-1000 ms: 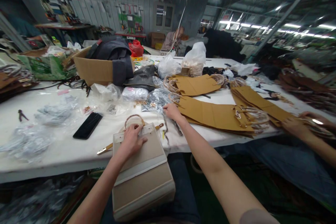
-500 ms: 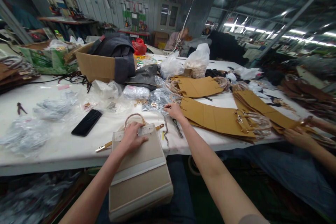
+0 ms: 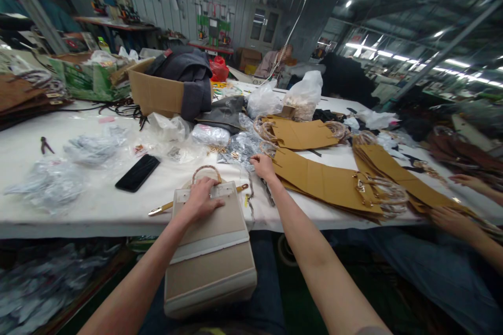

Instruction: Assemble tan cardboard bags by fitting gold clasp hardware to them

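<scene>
Bag (image 3: 214, 269) — boxy, beige (a pale band (image 3: 210, 246) across).

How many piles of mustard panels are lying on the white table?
3: the back pile; the front pile, beside the right hand; and the right pile, by another person's hand. Others may be hidden.

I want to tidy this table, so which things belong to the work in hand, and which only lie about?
Probably work:
beige handbag, under the left hand
golden metal pieces, near the right hand

Probably lying about:
black smartphone
red plastic bag
</scene>
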{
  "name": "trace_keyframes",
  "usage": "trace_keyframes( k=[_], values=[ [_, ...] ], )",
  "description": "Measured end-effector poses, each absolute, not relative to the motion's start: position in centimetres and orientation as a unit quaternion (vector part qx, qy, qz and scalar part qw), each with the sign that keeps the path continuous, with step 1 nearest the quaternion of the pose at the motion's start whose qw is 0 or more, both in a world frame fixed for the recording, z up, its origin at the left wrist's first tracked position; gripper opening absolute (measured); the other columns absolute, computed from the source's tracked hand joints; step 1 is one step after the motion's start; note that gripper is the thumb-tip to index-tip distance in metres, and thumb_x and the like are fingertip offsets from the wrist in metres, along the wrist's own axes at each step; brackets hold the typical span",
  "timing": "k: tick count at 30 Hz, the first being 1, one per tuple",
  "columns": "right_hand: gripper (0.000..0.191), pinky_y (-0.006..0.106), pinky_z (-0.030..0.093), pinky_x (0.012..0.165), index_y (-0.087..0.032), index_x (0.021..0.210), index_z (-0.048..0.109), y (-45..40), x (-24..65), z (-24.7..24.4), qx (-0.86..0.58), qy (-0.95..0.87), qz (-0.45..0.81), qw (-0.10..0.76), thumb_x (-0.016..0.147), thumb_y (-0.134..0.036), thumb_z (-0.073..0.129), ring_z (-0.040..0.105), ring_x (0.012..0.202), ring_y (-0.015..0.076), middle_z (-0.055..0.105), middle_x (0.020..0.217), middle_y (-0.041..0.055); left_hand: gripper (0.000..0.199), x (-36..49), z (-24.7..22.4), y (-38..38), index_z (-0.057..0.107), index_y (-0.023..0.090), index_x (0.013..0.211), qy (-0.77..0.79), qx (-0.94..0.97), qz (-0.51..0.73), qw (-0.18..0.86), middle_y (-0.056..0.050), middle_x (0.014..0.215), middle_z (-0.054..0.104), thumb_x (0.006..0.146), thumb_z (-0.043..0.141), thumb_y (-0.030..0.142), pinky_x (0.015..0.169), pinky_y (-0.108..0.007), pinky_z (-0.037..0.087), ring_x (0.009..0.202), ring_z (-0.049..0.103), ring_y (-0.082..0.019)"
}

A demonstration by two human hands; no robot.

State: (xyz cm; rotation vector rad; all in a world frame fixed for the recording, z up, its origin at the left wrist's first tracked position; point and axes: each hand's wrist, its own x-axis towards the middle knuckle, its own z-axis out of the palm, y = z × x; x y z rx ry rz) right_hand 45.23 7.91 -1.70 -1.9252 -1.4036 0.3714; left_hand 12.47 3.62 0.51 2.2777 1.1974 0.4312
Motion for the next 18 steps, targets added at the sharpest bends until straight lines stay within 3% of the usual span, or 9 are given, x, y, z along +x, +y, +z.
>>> trace_keyframes(
  k=[18],
  values=[
    [0.024, 0.032, 0.058, 0.099, -0.019, 0.112, 0.088, 7.8, 44.57, -2.13, -0.75, -0.538, 0.115, 0.367, 0.098, -0.025, 0.068, 0.08, 0.104, 0.0241, 0.088, 0.114, 0.0095, 0.055, 12.28, 0.04, 3.62, 0.073, 0.022, 0.13, 0.435, 0.845, 0.173, 0.258, -0.015, 0.141, 0.069, 0.08, 0.092, 0.036, 0.117, -0.053, 0.046, 0.134, 0.06, -0.041]
  ],
)
